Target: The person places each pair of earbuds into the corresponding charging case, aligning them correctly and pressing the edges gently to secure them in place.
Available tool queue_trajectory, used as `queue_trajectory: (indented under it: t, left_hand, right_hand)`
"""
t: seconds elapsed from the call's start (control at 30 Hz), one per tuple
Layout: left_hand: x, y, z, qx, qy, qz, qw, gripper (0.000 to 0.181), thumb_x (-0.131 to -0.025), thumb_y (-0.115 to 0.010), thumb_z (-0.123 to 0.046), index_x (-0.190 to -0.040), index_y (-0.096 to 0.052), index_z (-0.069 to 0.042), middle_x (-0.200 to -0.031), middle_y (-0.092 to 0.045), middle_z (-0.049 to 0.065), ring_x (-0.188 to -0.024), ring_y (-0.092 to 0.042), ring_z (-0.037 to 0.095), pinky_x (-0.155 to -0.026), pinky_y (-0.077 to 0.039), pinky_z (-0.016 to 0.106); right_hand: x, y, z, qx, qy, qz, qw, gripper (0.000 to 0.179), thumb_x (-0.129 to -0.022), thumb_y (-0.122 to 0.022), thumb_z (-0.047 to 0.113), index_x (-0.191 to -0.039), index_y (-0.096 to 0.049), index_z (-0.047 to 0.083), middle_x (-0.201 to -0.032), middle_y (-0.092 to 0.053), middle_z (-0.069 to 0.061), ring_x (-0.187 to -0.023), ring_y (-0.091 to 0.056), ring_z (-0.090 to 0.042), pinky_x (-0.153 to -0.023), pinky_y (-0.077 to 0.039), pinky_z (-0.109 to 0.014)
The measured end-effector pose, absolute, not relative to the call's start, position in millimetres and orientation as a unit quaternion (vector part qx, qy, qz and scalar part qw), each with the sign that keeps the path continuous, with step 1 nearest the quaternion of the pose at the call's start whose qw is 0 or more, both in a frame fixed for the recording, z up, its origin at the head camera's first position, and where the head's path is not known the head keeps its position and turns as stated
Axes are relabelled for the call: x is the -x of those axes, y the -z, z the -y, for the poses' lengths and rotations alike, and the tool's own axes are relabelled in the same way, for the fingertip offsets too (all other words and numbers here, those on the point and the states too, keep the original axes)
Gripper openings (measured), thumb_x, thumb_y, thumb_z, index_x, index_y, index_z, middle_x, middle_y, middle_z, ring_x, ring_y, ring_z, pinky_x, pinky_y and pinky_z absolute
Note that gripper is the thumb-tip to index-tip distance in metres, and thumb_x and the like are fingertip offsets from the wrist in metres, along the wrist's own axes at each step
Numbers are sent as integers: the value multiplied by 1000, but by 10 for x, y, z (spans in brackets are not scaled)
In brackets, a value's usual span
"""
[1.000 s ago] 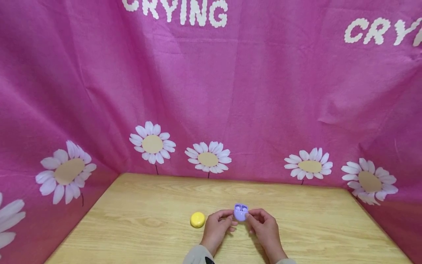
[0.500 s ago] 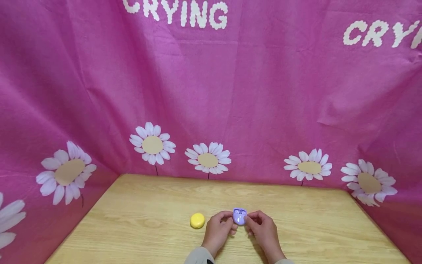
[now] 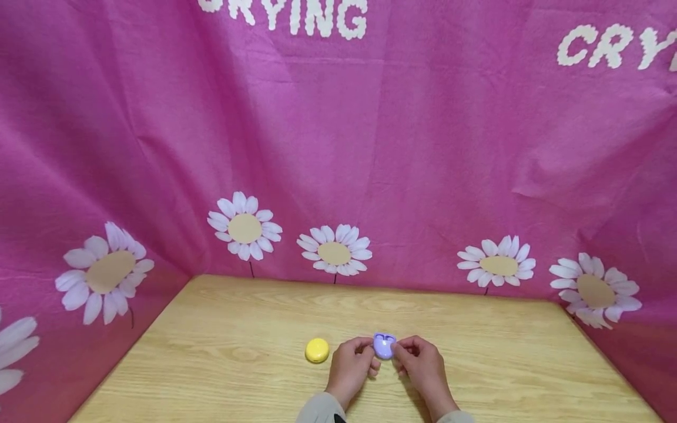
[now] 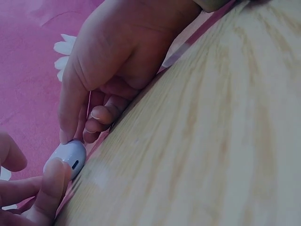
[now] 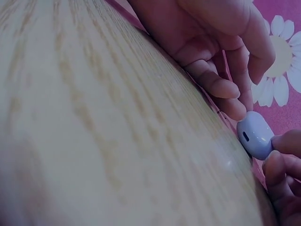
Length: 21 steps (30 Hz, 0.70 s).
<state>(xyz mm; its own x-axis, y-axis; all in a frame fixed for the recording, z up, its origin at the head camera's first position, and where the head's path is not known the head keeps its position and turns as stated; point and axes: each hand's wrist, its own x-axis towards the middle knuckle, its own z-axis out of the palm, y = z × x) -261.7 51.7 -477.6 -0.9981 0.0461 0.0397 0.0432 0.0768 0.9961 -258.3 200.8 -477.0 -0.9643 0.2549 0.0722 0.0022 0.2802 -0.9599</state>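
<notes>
A small glossy purple earbud case (image 3: 384, 349) is held at the table's middle, its top side away from me showing two hollows; whether earbuds sit inside is too small to tell. My left hand (image 3: 349, 365) grips its left side with fingertips. On the right side, my right hand (image 3: 425, 365) pinches it between thumb and finger. In the left wrist view the case (image 4: 70, 157) shows a dark port slot on its rounded end. The right wrist view has the same slot on the case (image 5: 255, 135). A round yellow case (image 3: 317, 351) lies left of my left hand.
The light wooden table (image 3: 222, 346) extends around both hands. A pink cloth (image 3: 423, 147) with printed daisies and white letters hangs behind it and along both sides.
The purple case has come slightly toward me and left, with both hands still on it, and its hollows show less than one second ago. The yellow case stays put.
</notes>
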Motion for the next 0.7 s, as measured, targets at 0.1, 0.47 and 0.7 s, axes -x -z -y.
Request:
queue_trajectory:
  t: [0.1, 0.47, 0.7]
  left_hand:
    - [2605, 4770, -507, -28, -673, -739, -1, 23, -87, -56, -7, -104, -69, 0, -67, -65, 2, -52, -59, 8, -50, -52, 22]
    - [2629, 4755, -534, -22, -663, -748, -1, 23, -87, -55, -7, -103, -69, 1, -65, -64, 2, -50, -59, 8, -49, -52, 22]
    - [2604, 4766, -524, -21, -654, -756, -7, 21, -86, -56, -7, -100, -70, 0, -66, -63, 1, -50, -59, 8, -48, -52, 22]
  right_hand:
    - [2575, 4765, -1993, 81, -595, 792, 107, 16, -85, -72, 12, -88, -66, -3, -63, -58, -3, -51, -55, -14, -45, -49, -24]
    - [2586, 4730, -1993, 85, -573, 807, 114, 14, -86, -71, 11, -86, -67, -2, -63, -59, -2, -48, -55, -13, -44, -50, -24]
    - [2595, 4759, -1979, 89, -572, 808, 115, 15, -85, -72, 12, -84, -67, -2, -60, -58, -2, -47, -55, -12, -44, -50, -23]
